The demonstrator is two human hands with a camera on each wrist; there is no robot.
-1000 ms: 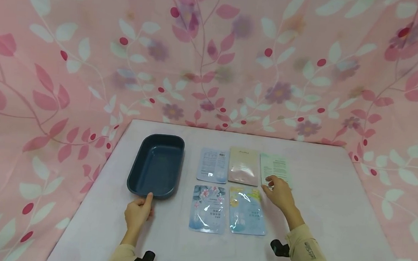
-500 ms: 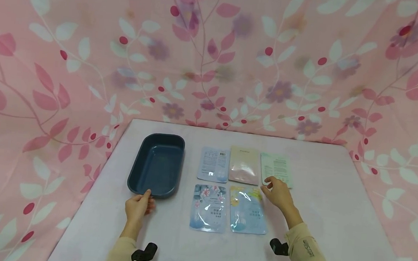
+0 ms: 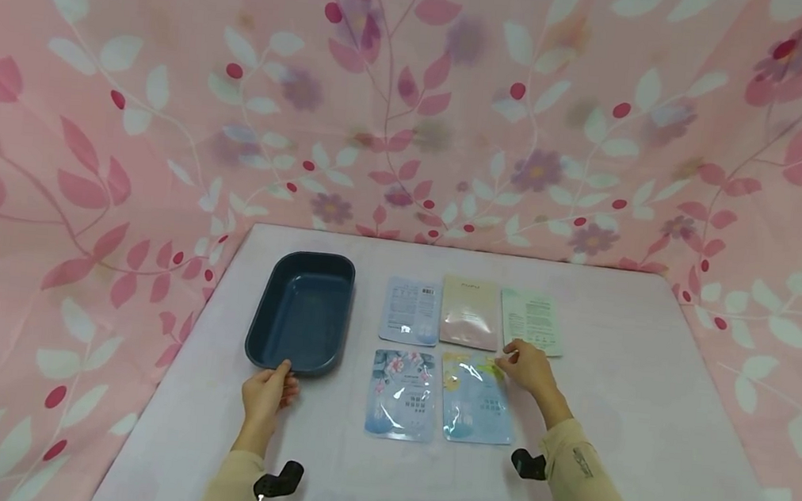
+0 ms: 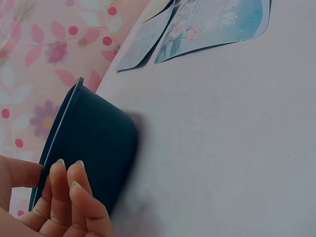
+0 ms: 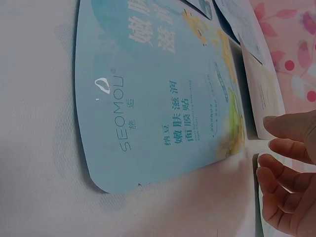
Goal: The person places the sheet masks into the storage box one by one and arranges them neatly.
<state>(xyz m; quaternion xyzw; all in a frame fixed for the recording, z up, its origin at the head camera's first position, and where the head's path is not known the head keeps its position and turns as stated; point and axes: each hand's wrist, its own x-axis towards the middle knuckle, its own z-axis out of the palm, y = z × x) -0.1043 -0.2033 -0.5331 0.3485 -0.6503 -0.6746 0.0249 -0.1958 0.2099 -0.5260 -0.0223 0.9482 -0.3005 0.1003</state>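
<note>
My left hand (image 3: 265,399) pinches the near rim of a dark blue rectangular dish (image 3: 300,313). In the left wrist view its thumb lies on the inner side and its fingers curl against the outer wall. My right hand (image 3: 532,371) is by the top right corner of a blue face mask packet (image 3: 479,404) with yellow flowers. Its fingers are loosely bent and nothing is between them in the right wrist view. Just beyond that hand lies a pale green packet (image 3: 533,318), its near edge partly covered by the fingers.
Left of the yellow-flowered packet lies a blue packet with pink flowers (image 3: 401,398). Behind are a light blue printed packet (image 3: 411,307) and a beige-pink packet (image 3: 471,308). All rest on a white-covered table (image 3: 620,365). Pink floral cloth (image 3: 412,124) stands around the table's back and sides.
My right hand has shifted slightly toward me and left, from the pale green packet's corner to the yellow-flowered packet's corner. The left hand keeps its grip on the dish.
</note>
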